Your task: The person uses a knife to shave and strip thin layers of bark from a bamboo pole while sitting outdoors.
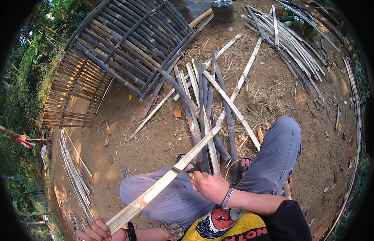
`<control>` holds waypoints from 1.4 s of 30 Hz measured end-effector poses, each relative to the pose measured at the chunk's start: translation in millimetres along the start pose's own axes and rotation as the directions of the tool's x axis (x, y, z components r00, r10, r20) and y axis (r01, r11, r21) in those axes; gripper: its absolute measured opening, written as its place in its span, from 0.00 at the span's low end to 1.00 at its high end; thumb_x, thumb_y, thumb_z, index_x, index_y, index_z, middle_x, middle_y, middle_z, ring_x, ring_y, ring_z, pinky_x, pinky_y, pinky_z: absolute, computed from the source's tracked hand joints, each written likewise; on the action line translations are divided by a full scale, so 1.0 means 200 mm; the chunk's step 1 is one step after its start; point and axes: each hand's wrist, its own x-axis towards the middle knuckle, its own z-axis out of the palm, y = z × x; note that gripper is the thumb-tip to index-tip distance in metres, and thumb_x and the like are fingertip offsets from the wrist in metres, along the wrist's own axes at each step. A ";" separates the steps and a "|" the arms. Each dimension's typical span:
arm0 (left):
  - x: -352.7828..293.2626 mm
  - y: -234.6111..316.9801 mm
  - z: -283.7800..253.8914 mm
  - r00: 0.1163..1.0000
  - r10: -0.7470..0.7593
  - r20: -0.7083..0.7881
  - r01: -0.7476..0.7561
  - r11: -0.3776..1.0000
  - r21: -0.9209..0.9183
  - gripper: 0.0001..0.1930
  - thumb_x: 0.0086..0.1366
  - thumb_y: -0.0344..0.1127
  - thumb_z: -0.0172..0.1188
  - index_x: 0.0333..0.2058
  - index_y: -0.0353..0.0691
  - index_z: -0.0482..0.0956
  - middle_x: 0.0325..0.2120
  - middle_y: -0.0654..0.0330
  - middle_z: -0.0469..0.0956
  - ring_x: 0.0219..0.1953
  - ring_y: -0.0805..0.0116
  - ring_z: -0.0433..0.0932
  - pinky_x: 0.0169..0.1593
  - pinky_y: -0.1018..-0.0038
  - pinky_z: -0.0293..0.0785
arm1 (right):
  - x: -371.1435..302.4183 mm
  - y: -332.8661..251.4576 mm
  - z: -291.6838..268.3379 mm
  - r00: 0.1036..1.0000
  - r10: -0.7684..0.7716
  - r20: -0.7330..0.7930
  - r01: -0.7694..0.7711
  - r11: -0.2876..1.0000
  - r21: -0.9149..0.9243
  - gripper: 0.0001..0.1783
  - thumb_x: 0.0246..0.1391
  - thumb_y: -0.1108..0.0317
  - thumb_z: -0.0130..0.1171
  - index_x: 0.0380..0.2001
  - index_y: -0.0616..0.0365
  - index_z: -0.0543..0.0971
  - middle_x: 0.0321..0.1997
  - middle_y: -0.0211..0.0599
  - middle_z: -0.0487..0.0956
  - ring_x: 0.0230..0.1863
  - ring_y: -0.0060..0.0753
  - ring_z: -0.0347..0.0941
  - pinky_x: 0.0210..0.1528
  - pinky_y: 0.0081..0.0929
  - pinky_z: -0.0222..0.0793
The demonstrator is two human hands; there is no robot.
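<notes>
A long pale split bamboo strip [159, 188] slants across my lap, its near end at the lower left and its far end over the pile on the ground. My left hand [95, 230] is closed around the near end. My right hand [211, 187] is shut on a knife [179, 170], whose narrow blade lies across the strip near its middle. Most of the handle is hidden in my fingers. Both my knees are bent to the sides, with the strip passing over my left leg.
Dark and pale bamboo pieces [203, 100] lie piled before my feet. Behind them stands a dark slatted bamboo frame [130, 44], with a lighter slatted panel [76, 86] beside it. More strips lie at far right [295, 52] and left [74, 172]. Fibre shavings [271, 94] litter the dirt.
</notes>
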 end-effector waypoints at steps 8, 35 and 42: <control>-0.04 -0.05 0.11 0.975 0.106 -0.197 -0.117 0.992 -0.040 0.28 0.69 0.64 0.37 0.18 0.50 0.51 0.07 0.72 0.42 0.08 0.78 0.40 0.13 0.78 0.41 | 0.03 0.18 0.01 0.994 0.111 -0.023 -0.111 0.994 0.004 0.15 0.62 0.59 0.50 0.33 0.63 0.67 0.23 0.53 0.78 0.26 0.58 0.78 0.25 0.47 0.75; -0.05 -0.09 0.13 0.967 0.137 0.213 -0.030 0.896 -0.443 0.29 0.66 0.64 0.47 0.18 0.48 0.56 0.05 0.75 0.50 0.07 0.87 0.44 0.13 0.85 0.41 | 0.12 0.40 -0.03 0.978 0.208 0.002 -0.207 0.971 -0.118 0.15 0.61 0.60 0.51 0.34 0.65 0.71 0.26 0.54 0.80 0.28 0.54 0.80 0.27 0.44 0.77; -0.04 -0.11 0.14 0.936 0.204 0.286 -0.036 0.866 -0.499 0.27 0.67 0.61 0.49 0.19 0.48 0.58 0.04 0.76 0.52 0.06 0.88 0.45 0.13 0.86 0.40 | 0.08 0.30 -0.01 0.990 0.113 -0.083 -0.123 0.985 -0.125 0.16 0.61 0.58 0.52 0.33 0.63 0.69 0.22 0.51 0.78 0.24 0.54 0.78 0.24 0.45 0.75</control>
